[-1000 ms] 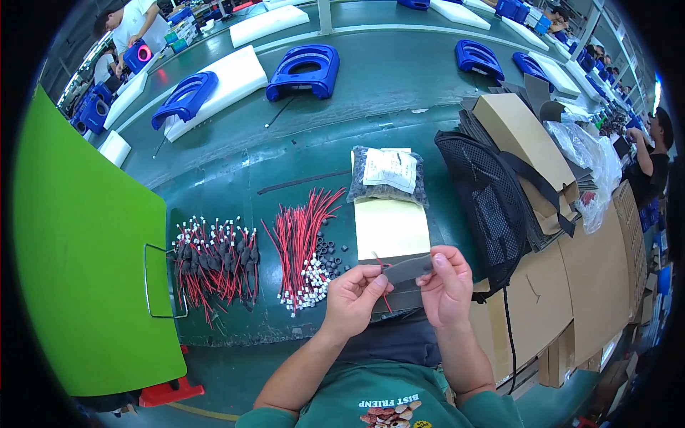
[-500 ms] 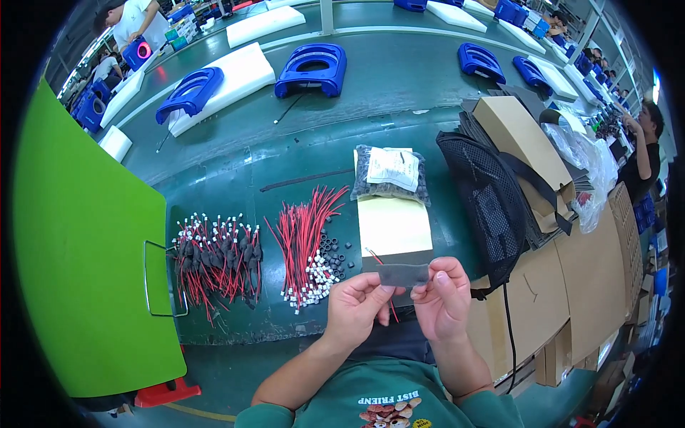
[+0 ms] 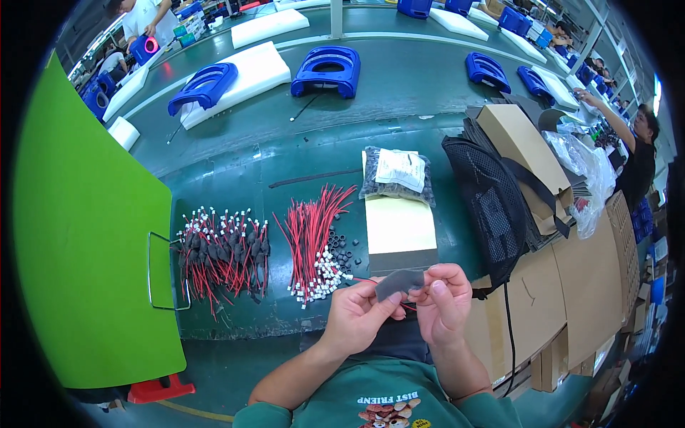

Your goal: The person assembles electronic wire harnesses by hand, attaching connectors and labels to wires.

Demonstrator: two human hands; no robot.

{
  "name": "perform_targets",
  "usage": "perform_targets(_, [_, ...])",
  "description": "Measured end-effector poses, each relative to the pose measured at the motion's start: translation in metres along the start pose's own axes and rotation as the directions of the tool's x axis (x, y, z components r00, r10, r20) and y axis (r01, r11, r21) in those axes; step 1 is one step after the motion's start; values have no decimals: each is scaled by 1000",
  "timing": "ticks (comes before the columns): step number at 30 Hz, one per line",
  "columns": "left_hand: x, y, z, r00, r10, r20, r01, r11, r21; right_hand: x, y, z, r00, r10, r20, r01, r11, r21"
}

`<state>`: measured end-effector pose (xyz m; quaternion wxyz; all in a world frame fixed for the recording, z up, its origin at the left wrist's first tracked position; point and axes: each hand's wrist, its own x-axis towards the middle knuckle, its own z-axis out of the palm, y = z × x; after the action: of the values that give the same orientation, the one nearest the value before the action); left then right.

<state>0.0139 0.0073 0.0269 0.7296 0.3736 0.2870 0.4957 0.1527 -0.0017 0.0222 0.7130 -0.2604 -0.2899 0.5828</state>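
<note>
A small dark grey rectangular patch (image 3: 399, 283), foam or tape by its look, is pinched between my two hands above the table's near edge. My left hand (image 3: 355, 317) grips its left end with thumb and fingers, and a red wire (image 3: 409, 307) with a white plug passes behind the patch at those fingers. At the patch's right end, my right hand (image 3: 445, 303) holds it between thumb and forefinger. To the left lies a bundle of loose red and black wires (image 3: 310, 232) with white plugs. Farther left is a pile of wires with dark wrapped middles (image 3: 225, 250).
Small black rings (image 3: 342, 246) lie beside the wires. A bag of black parts (image 3: 397, 177) rests on a pale sheet (image 3: 401, 227). On the right stand a black mesh bag (image 3: 485, 214) and cardboard (image 3: 585, 264); a green panel (image 3: 93, 235) borders the left. Blue housings (image 3: 327, 71) sit farther back.
The patch has gone from flat to tilted and curved, its right end higher. The red wire has swung from steep to nearly level. The view has shifted slightly; a person at right has stretched out an arm.
</note>
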Motion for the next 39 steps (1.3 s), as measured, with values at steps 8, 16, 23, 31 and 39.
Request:
perform_targets(8, [-2, 4, 3, 983, 122, 136, -133, 988, 78, -3, -2, -1, 999, -35, 23, 36, 997, -72])
perform_targets(16, [0, -8, -10, 994, 61, 93, -82, 967, 242, -4, -5, -4, 998, 1, 59, 6, 992, -123])
perform_targets(23, [-2, -5, -7, 992, 26, -125, -6, 987, 160, -2, -6, -8, 996, 81, -47, -93, 924, -371])
perform_targets(31, [1, -11, -11, 993, 62, -103, -33, 964, 263, 3, -4, -13, 993, 86, -85, -113, 913, -392])
perform_targets(39, [6, -18, -12, 991, 48, -129, -12, 964, 266, 7, -1, -19, 984, 135, -115, -168, 914, -368])
